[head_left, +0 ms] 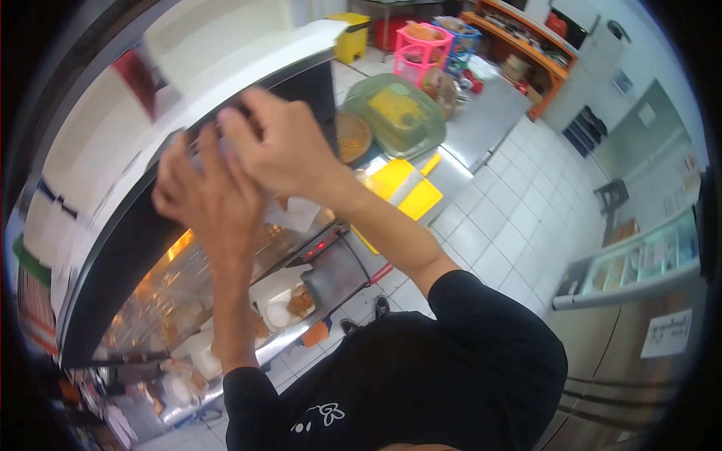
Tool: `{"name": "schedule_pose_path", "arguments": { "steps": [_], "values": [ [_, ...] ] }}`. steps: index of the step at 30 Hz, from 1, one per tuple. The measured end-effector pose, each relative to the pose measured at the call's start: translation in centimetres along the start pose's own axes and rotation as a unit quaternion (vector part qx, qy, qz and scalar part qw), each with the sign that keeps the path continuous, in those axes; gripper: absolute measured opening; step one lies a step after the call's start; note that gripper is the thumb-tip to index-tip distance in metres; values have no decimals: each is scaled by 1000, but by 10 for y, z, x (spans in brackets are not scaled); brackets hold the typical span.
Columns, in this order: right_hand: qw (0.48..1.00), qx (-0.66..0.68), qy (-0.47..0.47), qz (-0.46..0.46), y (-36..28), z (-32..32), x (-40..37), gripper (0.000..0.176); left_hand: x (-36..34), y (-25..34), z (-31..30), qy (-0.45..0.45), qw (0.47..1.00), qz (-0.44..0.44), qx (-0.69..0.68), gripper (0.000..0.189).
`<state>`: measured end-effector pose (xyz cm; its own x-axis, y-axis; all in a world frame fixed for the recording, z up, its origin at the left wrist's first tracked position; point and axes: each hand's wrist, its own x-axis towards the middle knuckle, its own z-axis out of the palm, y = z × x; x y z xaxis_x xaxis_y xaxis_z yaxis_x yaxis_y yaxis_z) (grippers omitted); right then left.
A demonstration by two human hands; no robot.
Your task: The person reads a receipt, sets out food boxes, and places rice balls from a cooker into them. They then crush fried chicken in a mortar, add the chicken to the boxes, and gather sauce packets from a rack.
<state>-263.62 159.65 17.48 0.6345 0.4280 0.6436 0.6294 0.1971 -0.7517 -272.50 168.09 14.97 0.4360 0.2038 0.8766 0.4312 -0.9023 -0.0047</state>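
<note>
Both of my hands are raised close together in front of the black upper panel (113, 248) of a lit food display. My left hand (207, 184), blurred, has its fingers bent upward; what lies between them is too indistinct to name. Touching or overlapping it, my right hand (282, 143) has curled fingers, with their tips near the left fingers. Beneath the hands is a pale paper-like piece (297, 214). Lower down, a white tray (282, 304) with rice and browned food sits on the metal ledge.
White containers (210, 34) stand on top of the display. To the right are a green tub (398, 113), a yellow cutting board (410, 197) with a knife (406, 188), and a metal table (481, 113). Pink baskets (421, 56) stand behind. A glass-topped cooler (639, 259) is at far right.
</note>
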Motion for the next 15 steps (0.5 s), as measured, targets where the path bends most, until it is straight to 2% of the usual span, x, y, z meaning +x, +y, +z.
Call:
{"name": "schedule_pose_path", "arguments": {
  "steps": [1,4,5,7,9,10,12,13,14,15],
  "values": [
    [997,-62,-33,-9,-1,-4,1,27,1,4,1,2,1000,6,-12,44],
    [991,-122,-35,-41,0,-15,0,26,2,14,4,-4,1000,-30,3,45],
    [988,-118,-65,-69,4,-20,1,29,1,17,7,7,999,-42,17,47],
    [990,-96,-53,-84,11,-29,-9,29,0,19,16,16,996,-66,60,48],
    [990,-47,-53,-121,25,-57,-31,31,-2,11,25,43,987,-69,137,45],
    [988,-17,-62,-142,40,-75,-48,32,-1,12,26,61,988,-47,132,43],
    [980,18,-182,-79,79,-128,-91,33,1,2,34,110,984,-5,142,41],
    [976,30,-210,-38,104,-155,-114,28,-1,-7,42,140,976,15,163,41],
    [958,4,-281,59,134,-186,-137,27,-1,-8,49,170,968,10,182,39],
    [954,-2,-293,59,184,-208,-167,30,-3,-8,52,195,959,5,206,38]
  ]
}}
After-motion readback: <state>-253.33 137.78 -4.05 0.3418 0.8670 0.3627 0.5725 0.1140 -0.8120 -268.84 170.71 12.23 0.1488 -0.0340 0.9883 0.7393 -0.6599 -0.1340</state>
